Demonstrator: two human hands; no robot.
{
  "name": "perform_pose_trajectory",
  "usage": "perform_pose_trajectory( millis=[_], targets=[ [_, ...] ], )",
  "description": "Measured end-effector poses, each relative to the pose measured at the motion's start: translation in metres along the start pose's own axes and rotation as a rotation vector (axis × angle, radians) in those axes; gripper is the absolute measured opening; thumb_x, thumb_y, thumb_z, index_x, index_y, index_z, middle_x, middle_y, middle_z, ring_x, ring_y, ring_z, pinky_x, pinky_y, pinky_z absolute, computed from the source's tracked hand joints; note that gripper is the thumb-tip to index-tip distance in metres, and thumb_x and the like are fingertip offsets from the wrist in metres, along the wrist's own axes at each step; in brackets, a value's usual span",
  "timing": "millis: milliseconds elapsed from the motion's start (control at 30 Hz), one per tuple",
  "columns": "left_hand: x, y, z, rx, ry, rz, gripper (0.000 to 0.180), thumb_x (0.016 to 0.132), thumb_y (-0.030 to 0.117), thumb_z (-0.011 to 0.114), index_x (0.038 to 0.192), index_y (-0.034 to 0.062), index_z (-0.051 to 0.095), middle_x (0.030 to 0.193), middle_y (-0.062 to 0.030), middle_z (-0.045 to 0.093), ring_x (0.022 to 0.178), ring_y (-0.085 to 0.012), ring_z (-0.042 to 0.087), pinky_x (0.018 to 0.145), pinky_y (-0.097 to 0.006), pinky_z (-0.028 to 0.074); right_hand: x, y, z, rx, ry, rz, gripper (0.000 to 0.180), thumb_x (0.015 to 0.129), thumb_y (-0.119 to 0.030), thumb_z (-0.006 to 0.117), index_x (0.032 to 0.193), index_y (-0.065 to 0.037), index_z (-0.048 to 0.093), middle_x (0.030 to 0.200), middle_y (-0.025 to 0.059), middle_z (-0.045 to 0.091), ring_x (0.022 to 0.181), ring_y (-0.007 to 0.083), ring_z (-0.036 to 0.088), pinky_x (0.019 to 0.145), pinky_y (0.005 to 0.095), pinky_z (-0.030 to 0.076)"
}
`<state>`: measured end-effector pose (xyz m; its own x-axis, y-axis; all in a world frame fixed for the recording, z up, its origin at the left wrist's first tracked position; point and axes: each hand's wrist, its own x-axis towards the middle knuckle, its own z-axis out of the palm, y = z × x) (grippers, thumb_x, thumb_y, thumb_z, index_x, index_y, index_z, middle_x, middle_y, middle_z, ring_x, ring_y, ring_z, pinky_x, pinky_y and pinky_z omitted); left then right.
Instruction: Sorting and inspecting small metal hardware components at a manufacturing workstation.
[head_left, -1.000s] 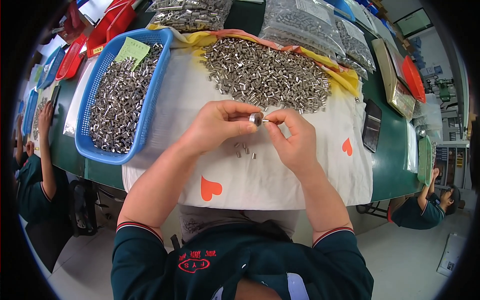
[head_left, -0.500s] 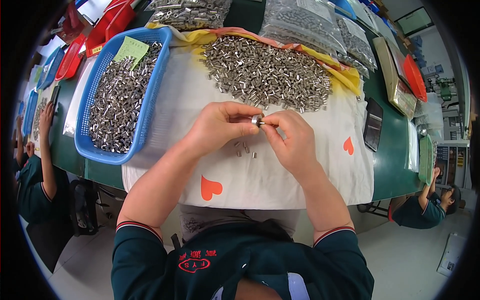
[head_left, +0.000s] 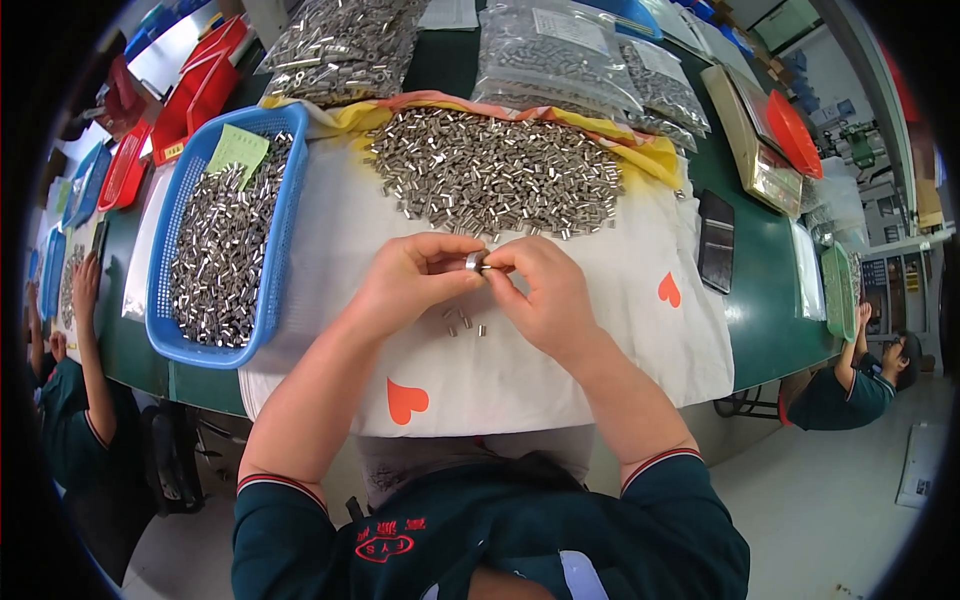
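Observation:
Over the white cloth (head_left: 640, 350), my left hand (head_left: 405, 280) pinches a short, round metal piece (head_left: 474, 262) between thumb and fingers. My right hand (head_left: 545, 295) meets it from the other side, its thumb and fingertips closed on a thin metal pin (head_left: 487, 267) at the piece's face. Whether the pin is separate or part of the round piece is too small to tell. Just below my hands lie several loose metal cylinders (head_left: 482, 330). Beyond them spreads a big heap of similar small cylinders (head_left: 500, 175).
A blue basket (head_left: 268, 300) full of small cylinders, with a green paper slip (head_left: 238, 150), stands at left. Bags of metal parts (head_left: 560, 65) line the back. A dark phone (head_left: 716, 240) lies at right. Co-workers sit on both sides, one in a dark shirt (head_left: 850, 400) at right.
The whole view has shifted, so the table contents appear further left and slightly lower. Both hands keep the same hold, with the round metal piece between them.

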<state>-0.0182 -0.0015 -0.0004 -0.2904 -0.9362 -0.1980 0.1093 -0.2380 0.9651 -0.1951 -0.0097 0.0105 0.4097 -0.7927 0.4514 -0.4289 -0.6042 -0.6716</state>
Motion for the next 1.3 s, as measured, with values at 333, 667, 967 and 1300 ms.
perform_pose_trajectory(
  millis=[333, 667, 967, 1300],
  targets=[
    [0.001, 0.002, -0.001, -0.075, -0.038, -0.005, 0.033, 0.075, -0.001, 0.064, 0.107, -0.0021, 0.055, 0.091, -0.0043, 0.06, 0.082, -0.0083, 0.057, 0.073, -0.02, 0.046, 0.0, 0.001, 0.0, 0.066, 0.072, -0.023, 0.011, 0.069, -0.005, 0.062, 0.079, -0.006, 0.056, 0.074, 0.0077, 0.057, 0.071, 0.0241, 0.055, 0.061, 0.0333, 0.045],
    [0.004, -0.006, -0.003, -0.092, 0.033, -0.027, 0.03, 0.074, -0.003, 0.063, 0.103, -0.0022, 0.057, 0.089, -0.0038, 0.06, 0.08, -0.0085, 0.056, 0.071, -0.02, 0.047, -0.004, 0.003, -0.007, -0.062, 0.054, -0.109, 0.013, 0.066, -0.001, 0.063, 0.077, -0.005, 0.058, 0.077, 0.0052, 0.059, 0.073, 0.0204, 0.056, 0.063, 0.0291, 0.046],
    [0.001, -0.002, 0.0, 0.021, -0.08, -0.041, 0.028, 0.075, -0.001, 0.064, 0.103, -0.0019, 0.058, 0.087, -0.0026, 0.06, 0.078, -0.0066, 0.055, 0.068, -0.019, 0.046, 0.008, 0.136, -0.165, -0.723, 0.432, 0.504, 0.007, 0.073, -0.01, 0.057, 0.077, -0.006, 0.062, 0.074, 0.0109, 0.062, 0.068, 0.0287, 0.06, 0.061, 0.0369, 0.047],
    [-0.009, 0.013, 0.006, 0.392, -0.177, -0.086, 0.029, 0.071, 0.008, 0.069, 0.098, 0.0017, 0.062, 0.079, -0.0025, 0.062, 0.071, -0.0073, 0.054, 0.064, -0.022, 0.045, 0.019, 0.089, -0.137, -0.536, 0.404, 0.512, 0.017, 0.079, -0.014, 0.057, 0.092, -0.006, 0.064, 0.078, 0.0086, 0.064, 0.069, 0.0167, 0.061, 0.063, 0.027, 0.047]
  ],
)
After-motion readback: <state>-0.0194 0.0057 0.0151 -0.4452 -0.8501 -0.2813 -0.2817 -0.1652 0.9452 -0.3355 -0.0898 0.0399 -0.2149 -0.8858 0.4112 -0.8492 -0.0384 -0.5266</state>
